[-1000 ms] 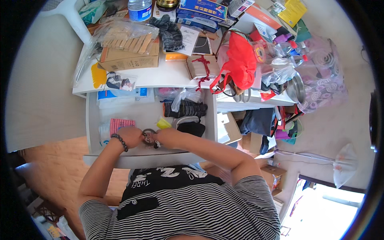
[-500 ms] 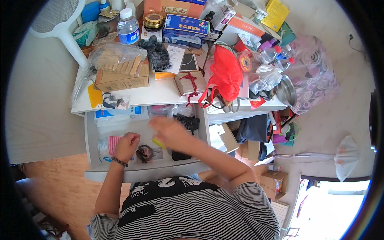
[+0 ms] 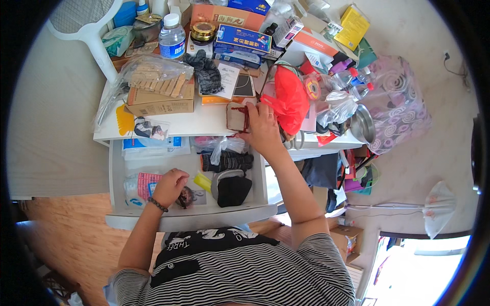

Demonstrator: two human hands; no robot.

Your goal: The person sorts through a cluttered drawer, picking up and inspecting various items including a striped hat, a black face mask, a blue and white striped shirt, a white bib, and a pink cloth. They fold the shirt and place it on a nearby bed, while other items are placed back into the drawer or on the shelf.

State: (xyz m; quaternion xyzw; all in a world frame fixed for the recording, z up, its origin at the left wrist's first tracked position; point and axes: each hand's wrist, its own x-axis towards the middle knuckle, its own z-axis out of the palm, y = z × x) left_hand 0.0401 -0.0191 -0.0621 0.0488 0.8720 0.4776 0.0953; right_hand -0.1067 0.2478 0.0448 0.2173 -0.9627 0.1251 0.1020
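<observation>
On the white desktop, my right hand grips the right side of a small pale box with a dark red cord around it. Its fingers are behind the box and the thumb is at the front. My left hand, a dark bead bracelet at its wrist, hovers over the open drawer with loosely curled fingers and no object showing in them. Beneath and beside it lie a pink checked packet and a round dark bundle in clear plastic. A yellow-green strip lies near a grey-and-black pouch.
Behind the drawer, the desktop holds a cardboard box topped by bagged wooden pieces, a water bottle, a dark knitted item and stacked blue boxes. A red bag stands right beside my right hand, with a metal bowl farther right.
My right hand has moved from above the drawer up to the desktop and taken hold of the corded box, which has turned and shifted slightly nearer. My left hand has barely moved.
</observation>
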